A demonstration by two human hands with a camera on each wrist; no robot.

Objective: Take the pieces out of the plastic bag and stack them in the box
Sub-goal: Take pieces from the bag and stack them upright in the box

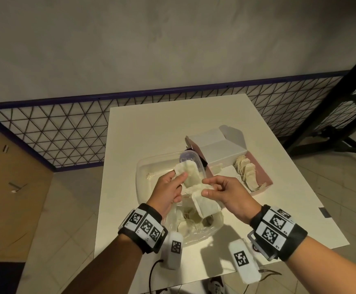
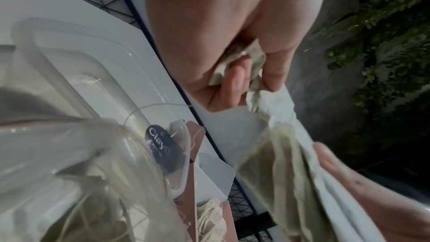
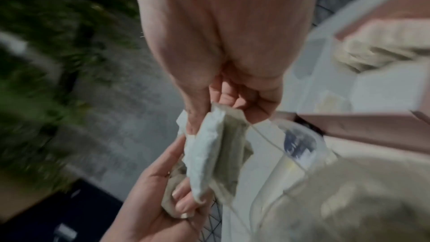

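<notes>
My left hand grips a couple of beige tea bags above the clear container; in the left wrist view its curled fingers clutch their crumpled tops. My right hand pinches the top of another tea bag, which hangs over the clear plastic bag. More tea bags and threads lie inside that bag. The pink box stands open to the right, with a row of tea bags upright along its right side. In the right wrist view the pinched tea bag touches the left hand.
A clear plastic container with a dark label sits on the white table, left of the box. The box's white flap stands open behind it. A black mesh fence runs behind the table. Cables hang off the table's front edge.
</notes>
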